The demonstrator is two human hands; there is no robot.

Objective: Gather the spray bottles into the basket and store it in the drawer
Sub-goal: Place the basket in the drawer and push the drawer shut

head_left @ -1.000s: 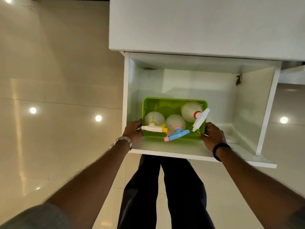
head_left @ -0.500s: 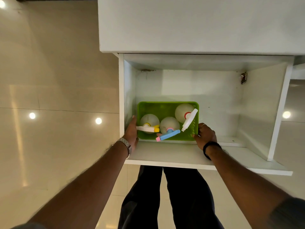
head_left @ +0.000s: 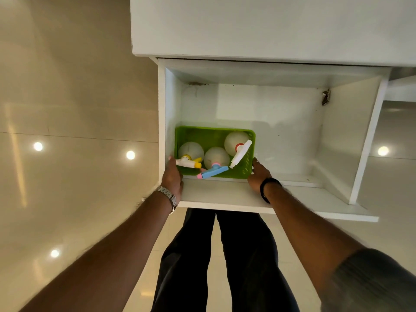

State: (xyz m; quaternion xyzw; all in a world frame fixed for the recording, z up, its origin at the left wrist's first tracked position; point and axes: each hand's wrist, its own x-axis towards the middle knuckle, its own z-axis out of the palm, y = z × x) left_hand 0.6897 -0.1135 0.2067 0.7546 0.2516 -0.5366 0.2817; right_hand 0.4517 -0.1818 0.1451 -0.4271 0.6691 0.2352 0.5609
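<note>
Bottles (head_left: 216, 157), three of them, stand in the green basket (head_left: 209, 134) at the drawer's (head_left: 225, 194) front left corner. Left hand (head_left: 173, 176) and right hand (head_left: 256, 174) grip the basket's sides.

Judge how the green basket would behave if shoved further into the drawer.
The basket looks like thin perforated plastic, so it probably slides easily and flexes slightly. Its three bottles stand loose, so they may tip or knock together.

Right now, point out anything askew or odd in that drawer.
The basket sits slightly askew in the drawer, tight against its left wall. The blue nozzle pokes out over the basket's near rim. A dark smudge marks the back left corner. Nothing looks spilled.
</note>
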